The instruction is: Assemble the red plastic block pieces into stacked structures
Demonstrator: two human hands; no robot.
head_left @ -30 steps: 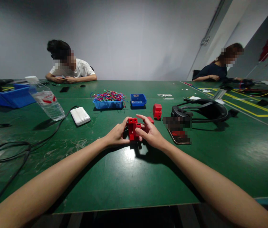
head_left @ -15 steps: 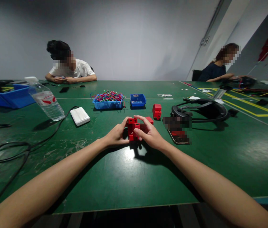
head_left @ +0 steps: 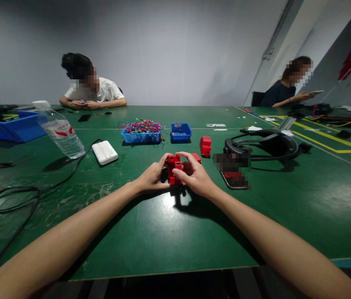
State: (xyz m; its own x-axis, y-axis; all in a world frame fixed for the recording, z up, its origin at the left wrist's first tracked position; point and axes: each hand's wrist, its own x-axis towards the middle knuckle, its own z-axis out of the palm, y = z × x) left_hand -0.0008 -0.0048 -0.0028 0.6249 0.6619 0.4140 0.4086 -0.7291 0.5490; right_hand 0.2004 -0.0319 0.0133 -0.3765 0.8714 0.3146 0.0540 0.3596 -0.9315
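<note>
A red blocky plastic part [head_left: 172, 170] stands upright between my two hands, just above or on the green table; I cannot tell which. My left hand [head_left: 153, 176] grips its left side, thumb low and fingers at the top. From the right, my right hand [head_left: 198, 176] closes around it, with the thumb across its front and the index finger over its top. Behind the right fingers, a second red piece [head_left: 197, 158] is partly hidden. Farther back a similar red block [head_left: 205, 146] stands on the table by itself.
Beyond my hands sit a blue tray heaped with coloured wires [head_left: 142, 136] and a small blue bin [head_left: 181, 132]. To the left are a white power bank [head_left: 105, 152], a water bottle [head_left: 61, 131] and a black cable [head_left: 38, 193]. A phone [head_left: 236, 179] and black headset [head_left: 265, 145] lie right. Two people sit opposite.
My right thumb has slid slightly left across the red part's front. Otherwise my hands stay in place. The person at the far right now holds up a flat object.
</note>
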